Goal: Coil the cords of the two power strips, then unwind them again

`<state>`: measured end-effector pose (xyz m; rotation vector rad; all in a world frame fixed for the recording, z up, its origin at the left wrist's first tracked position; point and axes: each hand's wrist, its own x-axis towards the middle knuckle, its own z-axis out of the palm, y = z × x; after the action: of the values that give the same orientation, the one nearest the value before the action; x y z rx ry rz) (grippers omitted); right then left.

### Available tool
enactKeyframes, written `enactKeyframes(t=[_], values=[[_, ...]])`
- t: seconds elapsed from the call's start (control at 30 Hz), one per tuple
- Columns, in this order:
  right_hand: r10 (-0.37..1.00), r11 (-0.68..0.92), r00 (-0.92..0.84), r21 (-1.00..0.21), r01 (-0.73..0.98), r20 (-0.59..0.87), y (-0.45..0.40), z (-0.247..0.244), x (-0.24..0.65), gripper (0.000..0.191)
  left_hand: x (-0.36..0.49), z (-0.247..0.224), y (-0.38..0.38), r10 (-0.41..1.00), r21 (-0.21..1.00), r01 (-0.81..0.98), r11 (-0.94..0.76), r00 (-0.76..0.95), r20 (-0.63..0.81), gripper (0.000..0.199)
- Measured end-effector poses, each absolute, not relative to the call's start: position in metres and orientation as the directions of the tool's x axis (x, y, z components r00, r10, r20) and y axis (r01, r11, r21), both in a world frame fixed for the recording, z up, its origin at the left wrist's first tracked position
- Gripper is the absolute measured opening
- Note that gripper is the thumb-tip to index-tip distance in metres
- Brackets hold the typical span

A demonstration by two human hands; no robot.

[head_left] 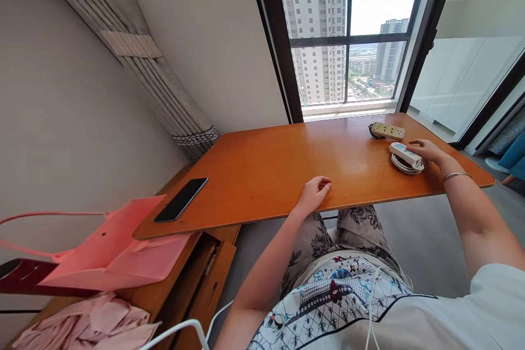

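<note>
A white power strip (406, 156) lies on the right part of the orange-brown wooden table (262, 169), its white cord coiled under and beside it. My right hand (426, 151) is at its right side, fingers bent over its edge and gripping it; the thumb's hold is partly hidden. Just behind it rests a cream-coloured power strip (388, 130) with a dark cord at its left end. My left hand (316, 192) rests on the table near the front edge, fingers curled in and nothing visible in them.
A dark phone or tablet (181, 200) lies at the table's left end. Below that end are a pink bag (118, 246), crumpled pink cloth (88, 325) and a wooden drawer unit (213, 284). A window stands behind the table, a gathered curtain (156, 82) to the left.
</note>
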<state>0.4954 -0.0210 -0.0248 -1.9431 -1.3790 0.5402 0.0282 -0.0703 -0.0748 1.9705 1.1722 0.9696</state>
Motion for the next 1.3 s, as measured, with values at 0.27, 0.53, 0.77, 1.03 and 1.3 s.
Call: enactKeyframes(t=[0.27, 0.53, 0.77, 1.03, 1.3], values=[[0.928, -0.151, 0.372, -0.918, 0.368, -0.003, -0.040, -0.029, 0.481, 0.038, 0.027, -0.073, -0.073, 0.893, 0.794, 0.437, -0.423, 0.346, 0.286, 0.019], [0.902, -0.038, 0.384, -0.851, 0.524, 0.196, -0.047, -0.014, 0.467, 0.040, 0.026, -0.072, -0.074, 0.892, 0.780, 0.453, -0.431, 0.344, 0.293, 0.019], [0.587, 0.389, 0.087, -0.375, 0.841, 0.805, -0.087, -0.006, 0.381, 0.027, 0.026, -0.074, -0.073, 0.891, 0.782, 0.447, -0.434, 0.341, 0.300, 0.020], [0.823, 0.460, -0.287, -0.280, 0.842, 0.490, -0.111, -0.065, 0.271, 0.040, 0.032, -0.069, -0.089, 0.828, 0.445, 0.699, -0.560, 0.451, 0.334, 0.031], [0.862, 0.424, -0.314, -0.228, 0.877, 0.398, -0.104, -0.082, 0.268, 0.042, 0.038, -0.067, -0.090, 0.861, 0.416, 0.755, -0.506, 0.473, 0.188, 0.049]])
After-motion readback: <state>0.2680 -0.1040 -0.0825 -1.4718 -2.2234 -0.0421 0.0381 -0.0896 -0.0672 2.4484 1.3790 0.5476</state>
